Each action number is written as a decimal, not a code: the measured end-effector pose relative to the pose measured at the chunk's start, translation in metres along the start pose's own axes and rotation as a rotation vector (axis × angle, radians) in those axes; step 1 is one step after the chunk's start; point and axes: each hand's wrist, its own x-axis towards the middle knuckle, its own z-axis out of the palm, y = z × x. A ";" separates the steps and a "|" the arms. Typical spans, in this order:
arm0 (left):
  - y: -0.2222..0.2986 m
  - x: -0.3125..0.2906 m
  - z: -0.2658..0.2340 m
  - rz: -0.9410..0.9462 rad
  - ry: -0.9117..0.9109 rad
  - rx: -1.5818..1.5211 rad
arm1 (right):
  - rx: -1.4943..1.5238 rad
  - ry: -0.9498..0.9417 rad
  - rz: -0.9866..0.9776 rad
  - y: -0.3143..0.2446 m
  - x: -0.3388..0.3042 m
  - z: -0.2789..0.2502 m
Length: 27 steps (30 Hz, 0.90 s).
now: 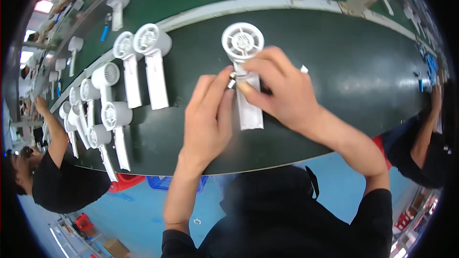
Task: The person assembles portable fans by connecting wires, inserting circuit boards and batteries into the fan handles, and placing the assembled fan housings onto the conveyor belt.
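A white handheld fan housing [243,43] lies on the dark green belt [354,71], round head away from me, handle toward me. My right hand [279,88] rests over the handle and pinches it near the neck. My left hand [208,114] sits just left of the handle, with its fingertips holding a small metal part [232,80] against the housing. The middle of the handle is hidden under my right fingers; its lower end [251,117] shows below them.
Several more white fan housings [153,62] lie in a row to the left on the belt. A person in black [62,181] works at the left, another [428,148] at the right. A grey rail [267,5] separates a further belt with more white parts.
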 end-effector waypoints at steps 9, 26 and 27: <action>-0.008 0.058 -0.046 -0.249 0.098 -0.039 | 0.747 -0.185 0.659 -0.005 0.056 0.009; -0.247 0.285 -0.100 -0.919 0.215 0.135 | -0.260 -0.005 0.219 0.090 0.214 0.101; -0.264 0.289 -0.112 -0.911 0.250 0.158 | -0.282 0.074 0.205 0.088 0.210 0.092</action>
